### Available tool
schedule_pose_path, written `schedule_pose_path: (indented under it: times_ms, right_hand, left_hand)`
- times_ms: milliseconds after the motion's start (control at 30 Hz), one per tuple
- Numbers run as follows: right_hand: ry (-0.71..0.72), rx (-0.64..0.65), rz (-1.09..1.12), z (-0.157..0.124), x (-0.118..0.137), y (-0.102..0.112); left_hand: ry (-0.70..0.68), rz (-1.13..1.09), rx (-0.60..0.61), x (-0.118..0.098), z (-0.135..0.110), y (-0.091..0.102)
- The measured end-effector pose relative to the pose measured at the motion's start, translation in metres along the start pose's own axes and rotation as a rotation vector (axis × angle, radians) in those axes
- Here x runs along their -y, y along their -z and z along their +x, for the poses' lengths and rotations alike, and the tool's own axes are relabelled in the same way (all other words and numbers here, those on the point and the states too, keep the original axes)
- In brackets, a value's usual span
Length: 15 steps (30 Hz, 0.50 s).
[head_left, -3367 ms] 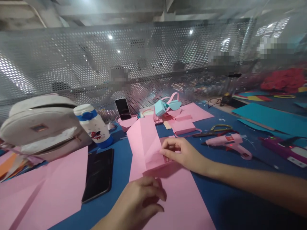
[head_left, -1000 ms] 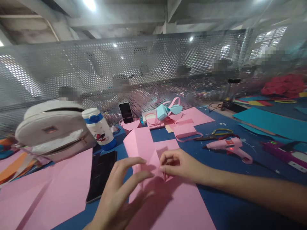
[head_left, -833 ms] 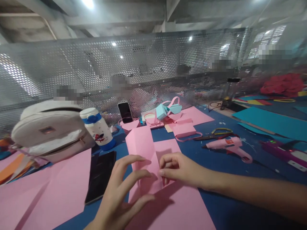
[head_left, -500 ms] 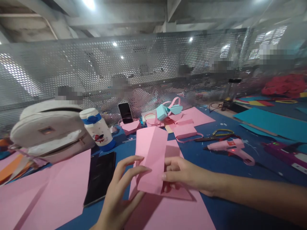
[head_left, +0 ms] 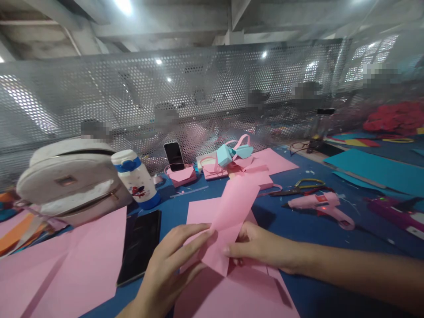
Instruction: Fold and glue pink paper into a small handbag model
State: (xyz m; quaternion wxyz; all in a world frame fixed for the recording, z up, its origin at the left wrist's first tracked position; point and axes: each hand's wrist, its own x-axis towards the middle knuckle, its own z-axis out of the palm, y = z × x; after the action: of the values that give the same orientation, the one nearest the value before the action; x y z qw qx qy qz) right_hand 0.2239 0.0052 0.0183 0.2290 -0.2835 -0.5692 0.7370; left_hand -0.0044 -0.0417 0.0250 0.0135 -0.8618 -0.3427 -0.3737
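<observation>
A blue tabletop [head_left: 298,225] spreads across the view, dotted with pale scraps. On it, in front of the person, lies a large pink sheet [head_left: 245,296], and just above that sheet a folded pink paper piece [head_left: 235,212] is held slanting, its upper end leaning to the right. The right hand [head_left: 253,245] is closed in a pinch on its lower right side, thumb on the near face and fingers partly hidden behind. The left hand [head_left: 177,254] is half open, index and middle fingertips at the left edge; whether it grips, I cannot tell.

To the left are another pink sheet [head_left: 69,265], a dark-screened tablet or phone [head_left: 142,245] lying flat, a white bottle [head_left: 135,181] with blue bands and a pale backpack [head_left: 69,185]. A smaller phone [head_left: 174,154] stands propped behind a little pink paper box [head_left: 182,176]. To the right sit scissors [head_left: 304,187], a pink glue gun [head_left: 318,202] with a red light, a purple power strip [head_left: 394,214] and teal sheets [head_left: 374,168].

Behind the table runs a perforated metal partition [head_left: 202,84] — dim, blurred figures show through it — below concrete ceiling beams [head_left: 159,20] and bright lamps. A paned window [head_left: 372,57] glows at upper right.
</observation>
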Motion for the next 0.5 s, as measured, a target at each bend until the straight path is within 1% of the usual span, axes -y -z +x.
schedule_pose_path:
  times_ms: [67,167,233,333,400,500]
  right_hand:
    - [0.04,0.032,0.021,0.0,0.004,-0.001]
    - [0.089,0.081,0.075,0.0,0.01,-0.003]
    - [0.104,0.091,0.07,-0.001,0.011,-0.004]
    - [0.114,0.092,-0.019,-0.001,0.008,-0.002]
    - [0.112,0.081,-0.102,-0.001,0.004,0.001]
    - [0.09,0.032,-0.186,0.0,0.001,0.004]
  left_hand:
    - [-0.001,0.002,0.003,0.002,0.002,0.002]
    - [0.079,-0.036,0.016,0.001,0.001,0.004]
    - [0.126,-0.093,0.042,-0.001,0.001,0.004]
    - [0.188,-0.217,0.063,-0.004,0.003,0.005]
    - [0.265,-0.284,0.057,-0.006,0.006,0.005]
    - [0.389,-0.325,0.037,-0.004,0.006,0.003]
